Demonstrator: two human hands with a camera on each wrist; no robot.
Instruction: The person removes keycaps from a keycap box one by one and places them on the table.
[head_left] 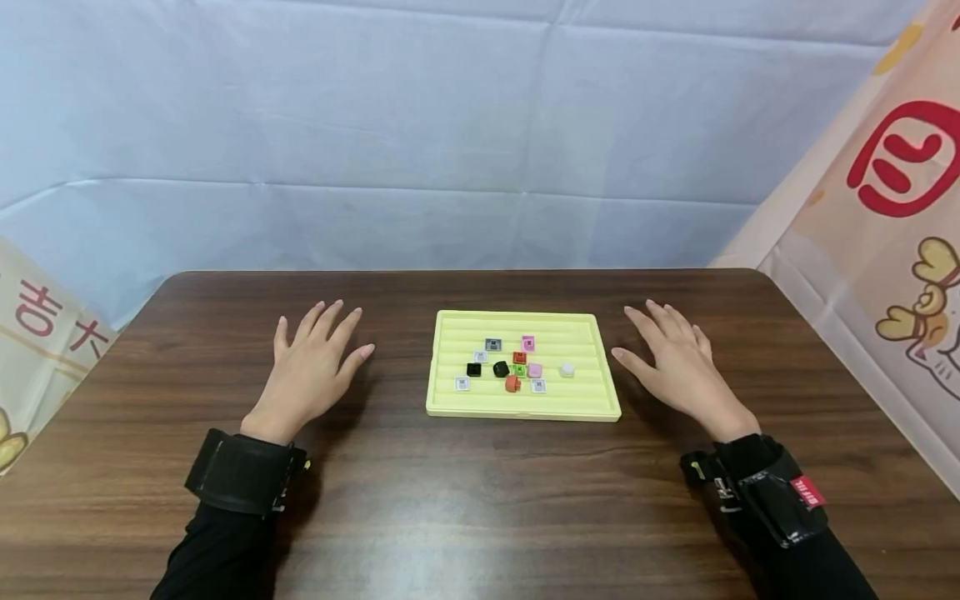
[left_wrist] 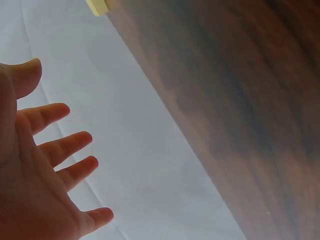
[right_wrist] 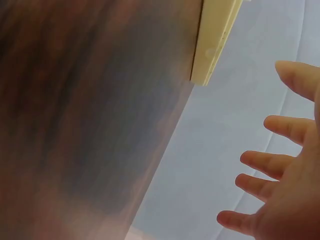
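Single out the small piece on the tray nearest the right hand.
The white piece, rightmost on the pale yellow tray; the other pieces all sit farther from the right hand.

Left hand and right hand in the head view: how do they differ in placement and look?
The left hand sits farther from the yellow tray, while the right hand has its thumb close to the edge. The left hand's fingers angle rightward; the right hand's angle leftward. The right hand's wristband shows a red label; the left hand's shows none. Both have spread fingers and hold nothing.
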